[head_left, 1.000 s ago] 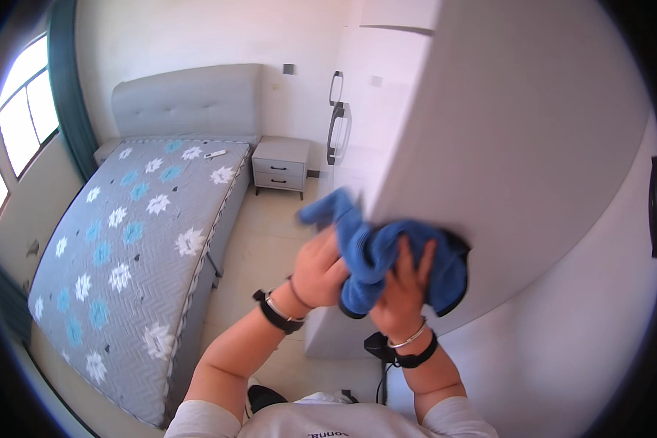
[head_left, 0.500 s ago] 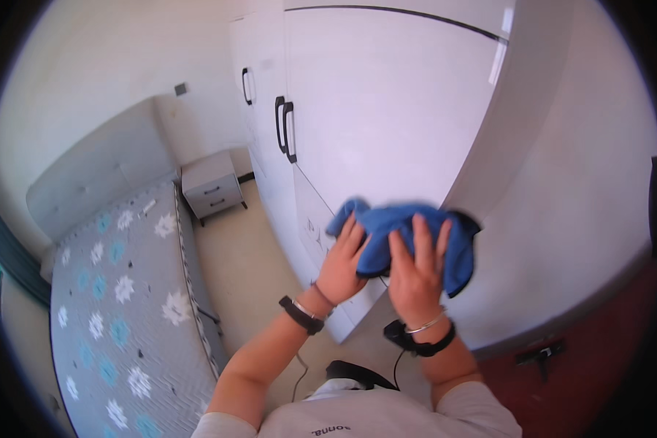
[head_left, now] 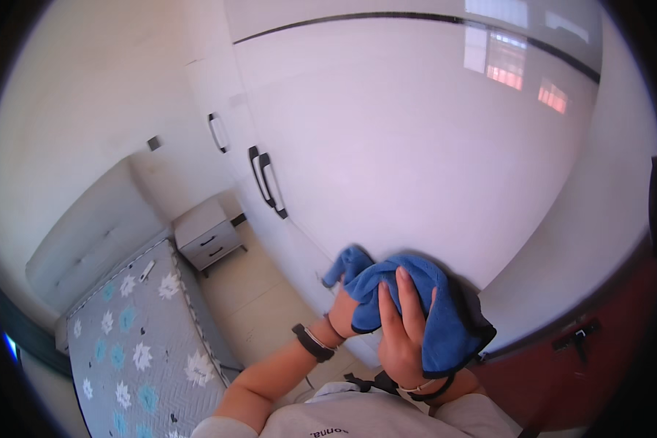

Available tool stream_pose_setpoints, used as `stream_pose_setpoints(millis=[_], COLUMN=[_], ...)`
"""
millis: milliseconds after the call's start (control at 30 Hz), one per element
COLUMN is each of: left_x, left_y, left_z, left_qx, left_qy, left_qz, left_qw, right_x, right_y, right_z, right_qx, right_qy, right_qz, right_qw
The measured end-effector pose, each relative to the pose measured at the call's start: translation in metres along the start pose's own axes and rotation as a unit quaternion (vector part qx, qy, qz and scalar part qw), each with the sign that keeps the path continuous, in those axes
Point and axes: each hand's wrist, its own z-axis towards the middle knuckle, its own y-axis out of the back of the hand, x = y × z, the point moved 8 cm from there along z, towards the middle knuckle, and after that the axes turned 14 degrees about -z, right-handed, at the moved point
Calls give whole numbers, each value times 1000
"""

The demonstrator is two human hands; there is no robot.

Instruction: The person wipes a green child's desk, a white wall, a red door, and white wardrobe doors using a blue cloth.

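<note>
Touching blue cloth (head_left: 445, 310), right hand (head_left: 402, 349) lies slightly spread, left hand (head_left: 344, 312) partly covered.

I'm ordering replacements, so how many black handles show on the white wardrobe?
3: one handle farthest left, then a second handle and a third handle side by side to its right. More may hide behind the blue cloth.

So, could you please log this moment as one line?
left hand: partly hidden by blue cloth | right hand: laid on blue cloth | ahead: white wardrobe | further left: bed, nightstand
</note>
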Motion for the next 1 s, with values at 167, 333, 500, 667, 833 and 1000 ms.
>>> stream_pose_setpoints(millis=[167, 333, 500, 667, 833, 1000], left_x=[-57, -15, -3, -105, -106, -68], left_y=[19, 50, 87, 140, 211, 274], left_z=[33, 1, 24, 105, 137, 149], left_qx=[100, -6, 107, 128, 89, 95], left_qy=[-212, -250, -227, -396, -402, -378], left_qz=[257, 340, 286, 372, 345, 326], left_qw=[938, 907, 925, 830, 843, 861], right_x=[5, 22, 49, 51, 79, 105], right_y=[-8, -31, -82, -81, -108, -157], right_z=[1, -16, -14, 73, 146, 157], right_qx=[63, 107, 160, 47, -5, 27], right_qy=[11, -39, -60, -160, -190, -210], right_qz=[-37, -113, -135, -49, -101, -84], right_qw=[997, 987, 976, 985, 977, 974])
